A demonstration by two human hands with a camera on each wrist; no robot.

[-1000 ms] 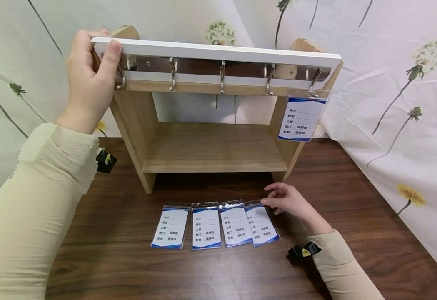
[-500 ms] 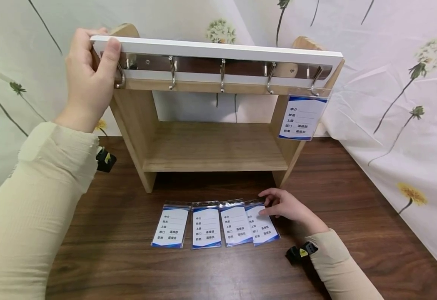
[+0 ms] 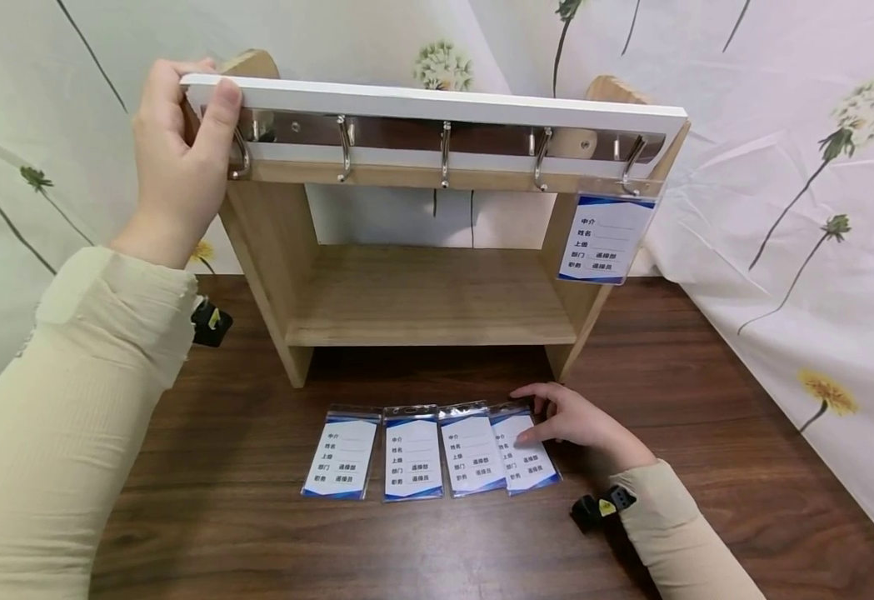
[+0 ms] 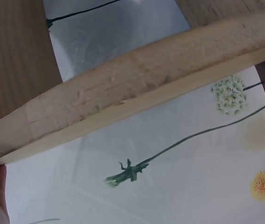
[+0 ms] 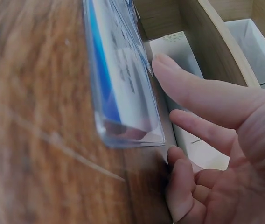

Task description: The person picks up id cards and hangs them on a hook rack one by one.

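My left hand [image 3: 182, 167] grips the left end of a white hook rail [image 3: 437, 96] on top of a wooden shelf unit [image 3: 429, 292], thumb in front. The left wrist view shows the wooden side panel [image 4: 123, 88], with part of that hand at the lower left. My right hand [image 3: 575, 421] is at the rightmost ID badge [image 3: 532, 473], thumb over its face and index finger stretched past its top edge. In the right wrist view the thumb [image 5: 193, 88] and fingers are apart beside the clear badge sleeve [image 5: 128, 116]; contact is unclear.
Three more badges lie in a row to the left, including the leftmost badge [image 3: 341, 454]; the right two overlap. Another badge [image 3: 606, 237] hangs from the rightmost metal hook [image 3: 633, 167]. A flower-print cloth [image 3: 766, 208] stands behind the dark wood table [image 3: 377, 550].
My right hand has moved slightly left and down, its thumb passing from the badge's top corner onto its face. The index finger has straightened. My left hand stays on the rail.
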